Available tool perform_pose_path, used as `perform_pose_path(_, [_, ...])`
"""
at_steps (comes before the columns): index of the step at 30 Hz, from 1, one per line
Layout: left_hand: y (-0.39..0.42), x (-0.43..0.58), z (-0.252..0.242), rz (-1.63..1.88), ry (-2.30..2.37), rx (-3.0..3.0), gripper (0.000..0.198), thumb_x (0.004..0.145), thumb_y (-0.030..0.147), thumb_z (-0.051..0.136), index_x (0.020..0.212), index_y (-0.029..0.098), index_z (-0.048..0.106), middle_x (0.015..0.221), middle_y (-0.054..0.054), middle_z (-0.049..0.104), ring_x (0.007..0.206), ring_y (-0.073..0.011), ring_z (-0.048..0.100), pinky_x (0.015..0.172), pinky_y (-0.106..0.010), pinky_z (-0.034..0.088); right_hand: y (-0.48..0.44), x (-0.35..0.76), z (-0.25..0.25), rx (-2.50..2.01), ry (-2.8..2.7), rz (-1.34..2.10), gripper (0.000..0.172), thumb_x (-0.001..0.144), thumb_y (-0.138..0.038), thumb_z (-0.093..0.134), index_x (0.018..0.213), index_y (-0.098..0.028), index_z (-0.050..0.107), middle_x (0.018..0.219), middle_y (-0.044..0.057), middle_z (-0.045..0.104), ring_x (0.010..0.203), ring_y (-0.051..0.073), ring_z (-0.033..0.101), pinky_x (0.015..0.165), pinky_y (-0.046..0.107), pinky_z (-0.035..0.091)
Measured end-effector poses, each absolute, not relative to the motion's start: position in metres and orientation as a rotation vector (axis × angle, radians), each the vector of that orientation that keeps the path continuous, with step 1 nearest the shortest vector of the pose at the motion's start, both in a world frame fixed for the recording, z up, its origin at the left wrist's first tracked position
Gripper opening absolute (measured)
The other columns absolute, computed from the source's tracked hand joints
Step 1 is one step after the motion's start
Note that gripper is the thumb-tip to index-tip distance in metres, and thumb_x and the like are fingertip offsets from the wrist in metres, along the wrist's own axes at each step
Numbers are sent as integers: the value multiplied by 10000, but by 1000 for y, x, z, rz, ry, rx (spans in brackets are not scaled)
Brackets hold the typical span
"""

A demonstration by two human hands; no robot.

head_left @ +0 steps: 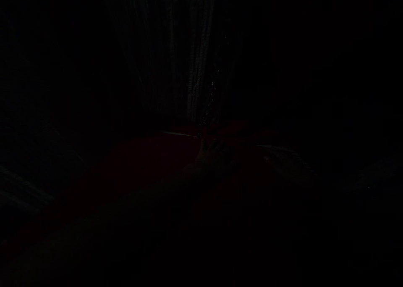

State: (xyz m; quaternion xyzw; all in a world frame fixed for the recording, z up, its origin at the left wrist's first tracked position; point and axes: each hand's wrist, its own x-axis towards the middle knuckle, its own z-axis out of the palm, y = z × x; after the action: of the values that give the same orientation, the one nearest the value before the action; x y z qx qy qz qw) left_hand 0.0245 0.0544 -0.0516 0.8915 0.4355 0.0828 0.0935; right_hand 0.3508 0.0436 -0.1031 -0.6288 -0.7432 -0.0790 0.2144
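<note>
The view is very dark. My left hand (215, 159) reaches in from the lower left and is near the middle, over or on a dim red surface that looks like cloth (147, 156). Its fingers look spread, and I can make out nothing held in them. Whether the palm presses on the red surface is too dark to tell. Just beyond the fingertips a thin pale line (179, 133) runs to the left. My right hand cannot be seen.
Behind the hand, faint grey upright streaks (197, 68) look like hanging or folded fabric, with small bright specks (212, 84) beside them. A dim pale-edged shape (289, 159) is right of the hand. More faint streaks (25, 186) show at the far left.
</note>
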Motion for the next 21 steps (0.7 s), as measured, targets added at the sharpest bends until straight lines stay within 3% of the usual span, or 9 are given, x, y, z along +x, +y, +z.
perform_pose_path(5, [57, 25, -56, 284, 1293, 2670, 720, 1103, 680, 316, 1687, 285, 462, 1819, -110, 316, 1697, -417, 226, 1324, -798, 79, 44, 347, -100, -1755, -2044, -162, 783, 999, -655, 357, 1477, -129, 688, 1529, 128, 633, 1458, 361, 577, 1323, 571, 397])
perform_pose_path(14, [58, 26, -57, 262, 1283, 2685, 723, 1109, 671, 320, 1694, 267, 451, 1821, -112, 310, 1696, -417, 227, 1322, -805, 70, 48, 354, -103, -1736, -2068, -196, 694, 1021, -642, 397, 1482, -211, 687, 1531, 111, 634, 1471, 356, 569, 1325, 585, 389])
perform_pose_path(21, [55, 25, -53, 267, 1303, 2653, 706, 1110, 667, 345, 1692, 283, 453, 1820, -103, 316, 1699, -408, 225, 1328, -795, 78, 43, 348, -98, -1714, -2087, -185, 675, 1040, -616, 402, 1482, -192, 687, 1525, 114, 638, 1457, 339, 584, 1313, 564, 412])
